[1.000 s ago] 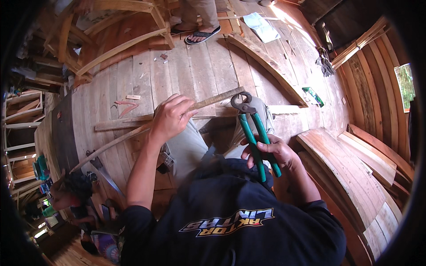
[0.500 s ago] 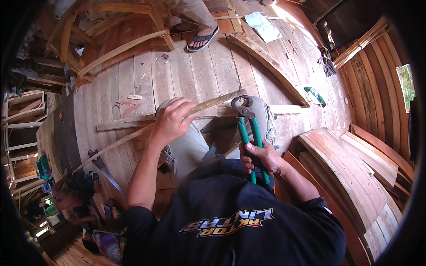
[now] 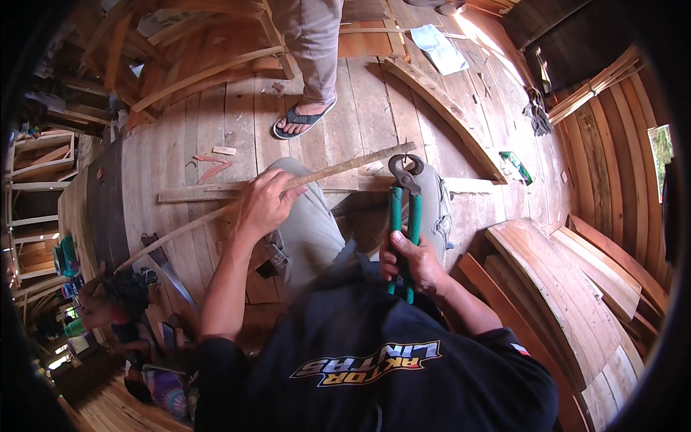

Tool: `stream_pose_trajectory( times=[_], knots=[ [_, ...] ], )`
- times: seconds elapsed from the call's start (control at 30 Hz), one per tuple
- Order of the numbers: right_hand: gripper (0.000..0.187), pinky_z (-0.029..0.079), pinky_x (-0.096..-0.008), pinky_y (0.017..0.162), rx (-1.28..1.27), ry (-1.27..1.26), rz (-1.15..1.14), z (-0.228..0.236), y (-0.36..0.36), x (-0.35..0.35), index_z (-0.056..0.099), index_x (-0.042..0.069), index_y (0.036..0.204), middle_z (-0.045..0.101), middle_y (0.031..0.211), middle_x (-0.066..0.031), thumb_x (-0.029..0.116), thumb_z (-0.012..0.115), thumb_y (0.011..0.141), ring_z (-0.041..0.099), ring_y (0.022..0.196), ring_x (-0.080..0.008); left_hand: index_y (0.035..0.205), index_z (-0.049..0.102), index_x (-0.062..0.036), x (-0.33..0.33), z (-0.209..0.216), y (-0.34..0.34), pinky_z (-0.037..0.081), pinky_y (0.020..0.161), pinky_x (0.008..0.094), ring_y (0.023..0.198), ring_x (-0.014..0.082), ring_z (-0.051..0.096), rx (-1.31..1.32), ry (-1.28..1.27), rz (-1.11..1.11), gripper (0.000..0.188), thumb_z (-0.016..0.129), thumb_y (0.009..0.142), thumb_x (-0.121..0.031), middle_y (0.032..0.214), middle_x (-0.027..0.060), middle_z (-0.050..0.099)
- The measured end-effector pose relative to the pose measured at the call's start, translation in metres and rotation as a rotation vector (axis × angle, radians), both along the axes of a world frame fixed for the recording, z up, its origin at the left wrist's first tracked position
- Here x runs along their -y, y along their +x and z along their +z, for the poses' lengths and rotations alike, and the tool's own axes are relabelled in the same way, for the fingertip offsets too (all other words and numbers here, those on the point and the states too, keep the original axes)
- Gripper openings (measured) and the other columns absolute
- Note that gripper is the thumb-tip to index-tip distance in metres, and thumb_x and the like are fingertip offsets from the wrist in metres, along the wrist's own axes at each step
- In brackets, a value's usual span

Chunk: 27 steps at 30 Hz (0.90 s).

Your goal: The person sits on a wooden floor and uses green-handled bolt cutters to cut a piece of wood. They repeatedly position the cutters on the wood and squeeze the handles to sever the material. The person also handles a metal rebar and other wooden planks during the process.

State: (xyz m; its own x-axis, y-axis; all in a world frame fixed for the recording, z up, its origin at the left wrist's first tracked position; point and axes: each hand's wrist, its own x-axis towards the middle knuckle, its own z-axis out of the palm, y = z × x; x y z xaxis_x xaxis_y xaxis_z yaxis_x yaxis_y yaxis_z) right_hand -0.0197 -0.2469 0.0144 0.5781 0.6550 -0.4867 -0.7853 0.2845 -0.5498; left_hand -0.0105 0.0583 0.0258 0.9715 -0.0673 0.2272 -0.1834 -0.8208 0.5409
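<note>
My left hand is closed around a long, thin wooden strip, which slopes from the lower left up to the middle. In my right hand are pincers with green handles, their fingers wrapped round both grips. The dark jaws point away from me, just beyond the strip's far right end. A thin nail shows at that end, between or right beside the jaws; whether they grip it I cannot tell. Under the strip lies a flat board across the floor, near my knees.
Ahead stands another person's sandalled foot. A handsaw lies left of me, near a person low at the left. Curved planks are stacked at the right. A wooden beam, green packet and paper sheet lie ahead.
The strip's right end and the pincers have shifted slightly right, and the jaws look wider apart. The other person's foot has stepped nearer and to the left.
</note>
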Motion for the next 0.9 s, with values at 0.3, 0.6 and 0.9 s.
stream_pose_trajectory(
  times=[0.3, 0.6, 0.9],
  knots=[
    [0.031, 0.045, -0.0349, 0.059, -0.016, 0.202, -0.242, -0.022, -0.018, -0.068, 0.051, 0.008, 0.101, 0.047, 0.073, -0.0037, 0.037, 0.061, 0.096, 0.049, 0.062, -0.0161, 0.093, 0.066, 0.0007, 0.0, -0.001, 0.005, 0.05, 0.067, 0.0443, 0.079, 0.0399, 0.063, 0.051, 0.023, 0.014, 0.029, 0.067, 0.09, -0.028, 0.087, 0.0182, 0.064],
    [0.037, 0.056, -0.0403, 0.073, 0.096, 0.042, -0.01, -0.006, 0.007, -0.018, 0.05, 0.0, 0.118, 0.064, 0.093, -0.0141, 0.031, 0.058, 0.098, 0.065, 0.077, -0.0218, 0.091, 0.064, 0.0034, -0.01, 0.009, 0.002, 0.049, 0.066, 0.0431, 0.077, 0.0408, 0.063, 0.014, 0.05, 0.006, 0.031, 0.067, 0.09, -0.028, 0.085, 0.0195, 0.064],
    [0.04, 0.052, -0.0348, 0.062, 0.031, -0.106, 0.229, 0.019, 0.041, 0.043, 0.055, -0.001, 0.108, 0.057, 0.08, -0.0091, 0.038, 0.055, 0.099, 0.057, 0.063, -0.0193, 0.09, 0.065, 0.0029, -0.006, 0.003, -0.001, 0.051, 0.067, 0.0437, 0.078, 0.0387, 0.064, 0.066, 0.051, -0.028, 0.026, 0.071, 0.087, -0.023, 0.086, 0.018, 0.065]
  ],
)
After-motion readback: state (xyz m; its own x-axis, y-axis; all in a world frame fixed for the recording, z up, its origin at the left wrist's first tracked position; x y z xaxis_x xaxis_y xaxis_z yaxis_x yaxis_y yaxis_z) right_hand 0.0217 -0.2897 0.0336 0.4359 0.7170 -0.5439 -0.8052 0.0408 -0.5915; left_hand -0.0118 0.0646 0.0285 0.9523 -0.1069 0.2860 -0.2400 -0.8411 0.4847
